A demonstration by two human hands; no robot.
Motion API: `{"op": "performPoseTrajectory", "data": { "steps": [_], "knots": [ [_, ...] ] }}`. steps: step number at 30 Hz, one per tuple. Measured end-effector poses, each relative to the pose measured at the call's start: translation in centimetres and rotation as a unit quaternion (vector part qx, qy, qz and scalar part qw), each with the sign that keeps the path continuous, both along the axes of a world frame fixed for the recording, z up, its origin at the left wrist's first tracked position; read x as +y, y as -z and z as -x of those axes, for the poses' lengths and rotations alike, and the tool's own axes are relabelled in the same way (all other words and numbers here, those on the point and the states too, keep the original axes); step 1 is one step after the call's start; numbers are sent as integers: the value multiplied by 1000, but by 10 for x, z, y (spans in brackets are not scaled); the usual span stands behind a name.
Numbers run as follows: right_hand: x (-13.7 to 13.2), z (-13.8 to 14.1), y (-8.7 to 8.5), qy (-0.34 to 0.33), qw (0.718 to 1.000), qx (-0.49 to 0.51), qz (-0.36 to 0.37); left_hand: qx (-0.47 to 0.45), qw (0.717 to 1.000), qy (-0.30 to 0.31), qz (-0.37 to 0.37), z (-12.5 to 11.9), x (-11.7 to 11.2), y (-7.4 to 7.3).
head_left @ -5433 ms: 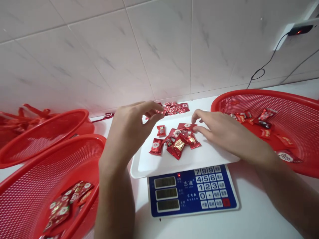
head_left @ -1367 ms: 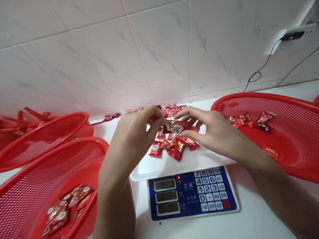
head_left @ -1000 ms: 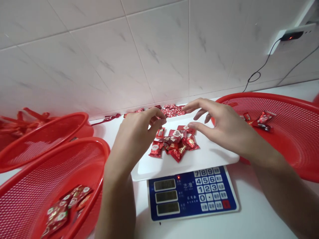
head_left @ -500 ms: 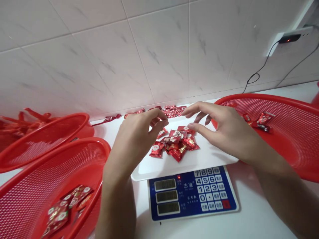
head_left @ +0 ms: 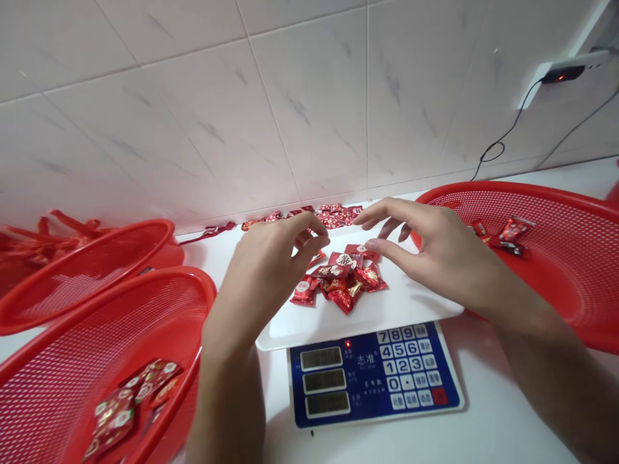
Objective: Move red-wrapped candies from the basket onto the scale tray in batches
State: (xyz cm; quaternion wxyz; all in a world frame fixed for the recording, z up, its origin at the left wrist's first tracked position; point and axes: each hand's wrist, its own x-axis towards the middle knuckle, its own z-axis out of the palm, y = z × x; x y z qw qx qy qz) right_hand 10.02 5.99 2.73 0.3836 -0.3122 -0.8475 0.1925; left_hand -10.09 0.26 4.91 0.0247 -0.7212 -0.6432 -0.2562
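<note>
A small heap of red-wrapped candies point(head_left: 344, 283) lies on the white tray point(head_left: 411, 303) of a digital scale with a blue keypad panel point(head_left: 372, 377). My left hand point(head_left: 278, 261) hovers over the tray's left side, fingers curved with a gap between thumb and fingertips and nothing visible in them. Over the right side is my right hand point(head_left: 420, 248), its fingers spread and its thumb near the heap's upper edge. Part of the heap's left edge is hidden behind the left hand. The digits on the scale's displays point(head_left: 322, 359) are too faint to read.
Red mesh baskets stand at both sides; the near left basket point(head_left: 159, 309) and the right basket point(head_left: 570, 270) hold several wrapped candies. Another left basket point(head_left: 87, 264) has red items behind it. More candy packets point(head_left: 333, 216) lie along the tiled wall. A black cable point(head_left: 512, 122) hangs at right.
My left hand has shifted very slightly to the right. My right hand and the candies stay practically where they were.
</note>
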Motion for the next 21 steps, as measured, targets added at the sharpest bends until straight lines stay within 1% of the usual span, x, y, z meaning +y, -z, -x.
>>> {"op": "performPoseTrajectory", "data": {
  "steps": [5, 13, 18, 21],
  "knots": [
    [1, 0, 1, -8, 1000, 1, -6, 5, 1000, -1, 1, 0, 0, 0],
    [3, -4, 2, 4, 1000, 1, -11, 9, 1000, -3, 2, 0, 1, 2],
    [4, -4, 1, 8, 1000, -7, -1, 6, 1000, -5, 2, -1, 1, 1],
    [6, -4, 3, 12, 999, -31, 22, -9, 1000, 0, -2, -1, 2, 0]
  ]
}}
